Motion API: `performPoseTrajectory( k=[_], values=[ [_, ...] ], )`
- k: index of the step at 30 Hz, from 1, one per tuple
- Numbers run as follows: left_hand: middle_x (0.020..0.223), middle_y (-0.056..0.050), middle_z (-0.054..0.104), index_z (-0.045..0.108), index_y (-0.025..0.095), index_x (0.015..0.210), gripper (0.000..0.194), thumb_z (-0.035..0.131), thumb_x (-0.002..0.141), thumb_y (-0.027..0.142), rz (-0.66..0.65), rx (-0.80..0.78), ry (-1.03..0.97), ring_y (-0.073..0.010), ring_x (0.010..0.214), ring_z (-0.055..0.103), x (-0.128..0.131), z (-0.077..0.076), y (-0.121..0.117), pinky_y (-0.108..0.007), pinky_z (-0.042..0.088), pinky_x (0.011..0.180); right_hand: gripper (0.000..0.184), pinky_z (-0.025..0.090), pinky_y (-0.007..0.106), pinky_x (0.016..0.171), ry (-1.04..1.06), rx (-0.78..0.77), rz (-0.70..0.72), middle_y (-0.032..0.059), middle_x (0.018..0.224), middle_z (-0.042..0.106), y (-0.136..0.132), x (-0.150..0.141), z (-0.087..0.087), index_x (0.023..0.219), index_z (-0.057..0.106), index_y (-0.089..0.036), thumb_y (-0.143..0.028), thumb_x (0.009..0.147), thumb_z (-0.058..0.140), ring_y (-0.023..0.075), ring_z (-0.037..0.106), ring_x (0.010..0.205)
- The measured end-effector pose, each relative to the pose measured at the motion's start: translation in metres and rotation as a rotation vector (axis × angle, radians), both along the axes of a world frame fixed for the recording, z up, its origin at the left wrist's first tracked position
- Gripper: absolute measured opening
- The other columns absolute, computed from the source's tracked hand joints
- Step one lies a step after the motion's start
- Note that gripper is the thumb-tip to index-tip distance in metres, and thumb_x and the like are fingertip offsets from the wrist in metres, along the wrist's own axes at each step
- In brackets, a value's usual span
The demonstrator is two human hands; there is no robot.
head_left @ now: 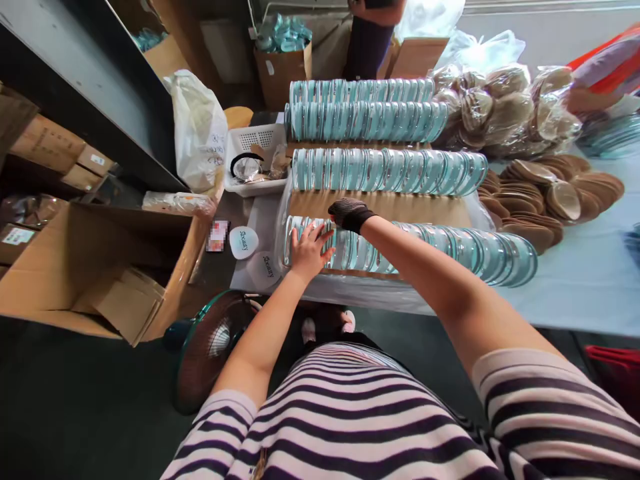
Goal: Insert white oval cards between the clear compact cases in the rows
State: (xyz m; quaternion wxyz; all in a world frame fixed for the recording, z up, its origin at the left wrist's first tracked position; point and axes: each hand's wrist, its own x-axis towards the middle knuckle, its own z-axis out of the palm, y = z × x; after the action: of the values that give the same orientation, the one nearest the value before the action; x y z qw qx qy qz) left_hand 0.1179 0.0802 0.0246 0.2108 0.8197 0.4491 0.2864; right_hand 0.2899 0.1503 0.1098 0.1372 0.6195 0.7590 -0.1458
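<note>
My bare left hand (309,252) rests with fingers spread on the left end of the nearest row of clear, teal-tinted plastic discs (450,243). The discs stand on edge, packed side by side. Just above that row is my right hand (351,213) in a dark mesh glove, its fingers curled together; what they hold, if anything, is hidden. Brown cardboard (425,207) lies between this row and a second row of discs (385,170). Farther back stand two more rows, the closer one of similar discs (365,121).
A white basket (257,188) with small items sits left of the rows. Brown oval pads (530,200) and bagged ones (505,100) lie right. A fan (215,347) and open carton (45,260) stand at lower left. Another person (370,40) stands across the table.
</note>
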Motion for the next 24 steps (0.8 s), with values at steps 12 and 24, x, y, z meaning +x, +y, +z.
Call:
performPoseTrajectory(
  k=[12,24],
  values=[
    [0.148,-0.005,0.053,0.06,0.032,0.136,0.045,0.061,0.092,0.042,-0.001,0.082,0.19,-0.0292,0.145,0.036,0.002,0.007,-0.001,-0.06,0.004,0.124,0.04,0.037,0.028,0.063,0.096,0.171,-0.142,0.0137,0.109,0.073,-0.173,-0.03,-0.1,0.11,0.073,-0.018,-0.026,0.098,0.035,0.0234,0.07,0.087],
    [0.155,-0.005,0.045,0.051,0.026,0.145,0.053,0.055,0.094,0.04,-0.198,0.117,0.317,-0.0297,0.147,0.034,0.05,0.023,-0.006,-0.061,0.013,0.123,0.039,0.043,0.034,0.073,-0.128,0.083,-0.257,0.0181,0.114,0.071,-0.067,0.054,0.012,0.123,0.068,-0.016,-0.03,0.095,0.046,0.0272,0.067,0.097]
  ],
)
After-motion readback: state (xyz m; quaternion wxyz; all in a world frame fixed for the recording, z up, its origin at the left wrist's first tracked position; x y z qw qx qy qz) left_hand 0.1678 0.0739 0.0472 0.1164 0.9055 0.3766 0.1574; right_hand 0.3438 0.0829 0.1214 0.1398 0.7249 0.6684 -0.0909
